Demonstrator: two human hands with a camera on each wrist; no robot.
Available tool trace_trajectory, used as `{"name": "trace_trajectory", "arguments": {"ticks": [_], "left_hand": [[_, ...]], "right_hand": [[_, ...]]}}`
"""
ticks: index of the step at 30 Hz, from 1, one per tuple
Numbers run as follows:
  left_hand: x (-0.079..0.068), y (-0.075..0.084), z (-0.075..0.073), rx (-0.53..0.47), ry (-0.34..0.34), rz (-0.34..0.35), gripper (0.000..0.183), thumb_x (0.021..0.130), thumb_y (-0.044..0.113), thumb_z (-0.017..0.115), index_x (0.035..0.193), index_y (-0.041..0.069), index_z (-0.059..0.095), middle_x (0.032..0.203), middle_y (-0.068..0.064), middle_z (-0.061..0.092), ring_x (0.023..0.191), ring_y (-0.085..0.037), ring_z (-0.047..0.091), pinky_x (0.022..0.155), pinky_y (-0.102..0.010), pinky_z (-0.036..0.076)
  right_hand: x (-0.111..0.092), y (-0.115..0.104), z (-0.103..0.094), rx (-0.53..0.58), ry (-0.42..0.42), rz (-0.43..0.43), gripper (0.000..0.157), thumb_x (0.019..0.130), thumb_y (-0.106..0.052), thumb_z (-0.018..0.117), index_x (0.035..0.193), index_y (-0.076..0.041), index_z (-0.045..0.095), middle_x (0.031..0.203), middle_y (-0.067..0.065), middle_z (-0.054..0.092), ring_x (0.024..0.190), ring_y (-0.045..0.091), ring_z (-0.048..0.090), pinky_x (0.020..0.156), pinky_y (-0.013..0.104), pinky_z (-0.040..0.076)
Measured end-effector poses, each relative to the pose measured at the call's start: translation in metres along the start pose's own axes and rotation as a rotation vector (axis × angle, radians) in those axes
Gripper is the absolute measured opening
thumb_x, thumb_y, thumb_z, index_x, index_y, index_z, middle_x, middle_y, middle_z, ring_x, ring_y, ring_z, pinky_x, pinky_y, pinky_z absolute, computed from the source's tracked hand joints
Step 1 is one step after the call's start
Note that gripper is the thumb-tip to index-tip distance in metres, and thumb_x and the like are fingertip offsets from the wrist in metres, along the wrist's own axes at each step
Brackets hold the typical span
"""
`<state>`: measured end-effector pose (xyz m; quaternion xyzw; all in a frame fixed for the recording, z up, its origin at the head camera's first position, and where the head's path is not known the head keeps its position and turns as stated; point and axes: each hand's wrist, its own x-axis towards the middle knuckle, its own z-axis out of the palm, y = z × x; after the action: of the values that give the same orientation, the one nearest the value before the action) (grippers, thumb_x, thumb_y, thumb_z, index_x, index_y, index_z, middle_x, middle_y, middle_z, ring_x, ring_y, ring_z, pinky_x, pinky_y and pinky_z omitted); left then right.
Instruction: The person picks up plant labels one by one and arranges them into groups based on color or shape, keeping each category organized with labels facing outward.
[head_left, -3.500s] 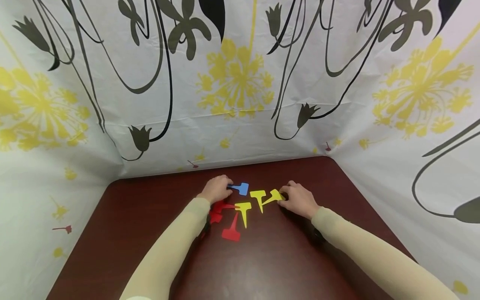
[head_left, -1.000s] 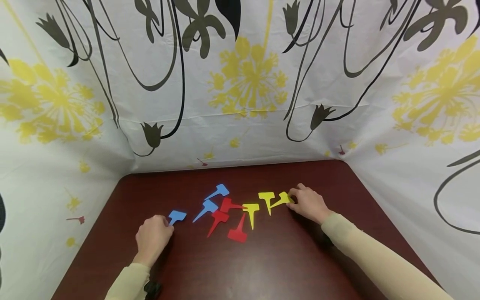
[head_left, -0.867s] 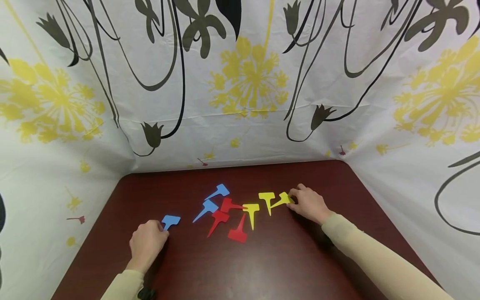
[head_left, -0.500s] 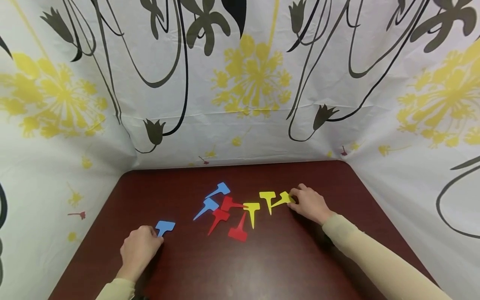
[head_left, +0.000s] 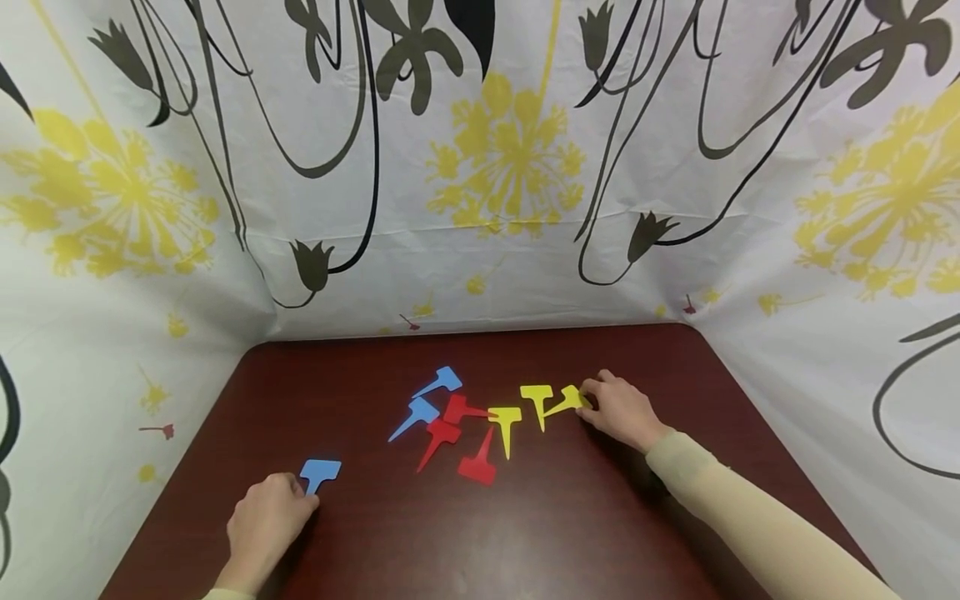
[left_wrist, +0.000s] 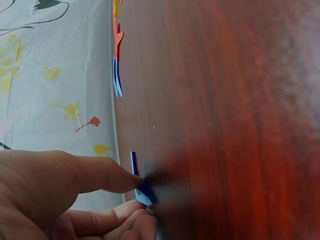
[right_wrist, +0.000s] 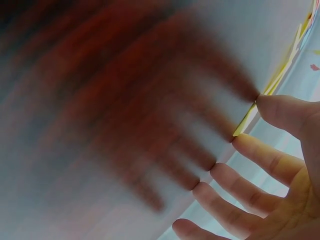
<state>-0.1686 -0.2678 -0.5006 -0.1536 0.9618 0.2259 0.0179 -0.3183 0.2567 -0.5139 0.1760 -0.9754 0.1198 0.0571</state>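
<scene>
My left hand (head_left: 264, 527) is at the left front of the table, pinching the stem of a blue T-shaped plant label (head_left: 321, 470) between thumb and fingers. In the left wrist view, that label (left_wrist: 143, 196) shows almost edge-on at the fingertips. At the right, my right hand (head_left: 621, 412) holds the head of a yellow plant label (head_left: 573, 397) between thumb and index finger. In the right wrist view, the other fingertips rest on the tabletop. Two more yellow labels, one upright (head_left: 537, 398) and one nearer (head_left: 506, 423), lie to its left.
Left of the yellow ones lie red labels (head_left: 476, 468) and two blue labels (head_left: 414, 416), some touching or overlapping. The dark red-brown table (head_left: 420, 542) meets a white patterned cloth (head_left: 480, 275) at its back and sides.
The left hand took the blue label from beside the red ones toward the left front, and keeps moving nearer with it. The right hand stays at the yellow label. The view shifted slightly.
</scene>
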Motion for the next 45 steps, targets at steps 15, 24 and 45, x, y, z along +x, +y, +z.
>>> {"name": "trace_trajectory", "arguments": {"ticks": [15, 24, 45], "left_hand": [[0.006, -0.007, 0.002, -0.014, 0.023, -0.023, 0.029, 0.084, 0.027, 0.07, 0.062, 0.014, 0.054, 0.06, -0.001, 0.05, 0.059, -0.023, 0.05, 0.047, -0.038, 0.034], [0.008, -0.007, 0.002, -0.019, 0.014, -0.023, 0.029, 0.086, 0.027, 0.07, 0.064, 0.014, 0.055, 0.061, -0.001, 0.05, 0.059, -0.023, 0.05, 0.047, -0.037, 0.035], [0.039, 0.03, -0.016, 0.013, 0.117, 0.18, 0.034, 0.091, 0.028, 0.069, 0.112, 0.001, 0.07, 0.096, -0.017, 0.07, 0.054, -0.021, 0.055, 0.044, -0.039, 0.044]], "right_hand": [[0.0, 0.001, 0.002, -0.004, 0.019, -0.008, 0.034, 0.088, -0.031, 0.08, 0.113, -0.01, 0.073, 0.096, 0.007, 0.057, 0.066, 0.016, 0.051, 0.053, 0.033, 0.046], [0.001, 0.002, 0.003, -0.023, 0.03, -0.018, 0.034, 0.087, -0.033, 0.08, 0.112, -0.01, 0.073, 0.095, 0.005, 0.056, 0.068, 0.016, 0.052, 0.054, 0.035, 0.048], [0.003, 0.004, 0.006, -0.008, 0.021, -0.028, 0.035, 0.088, -0.032, 0.08, 0.114, -0.01, 0.072, 0.091, 0.004, 0.053, 0.066, 0.016, 0.048, 0.055, 0.032, 0.044]]}}
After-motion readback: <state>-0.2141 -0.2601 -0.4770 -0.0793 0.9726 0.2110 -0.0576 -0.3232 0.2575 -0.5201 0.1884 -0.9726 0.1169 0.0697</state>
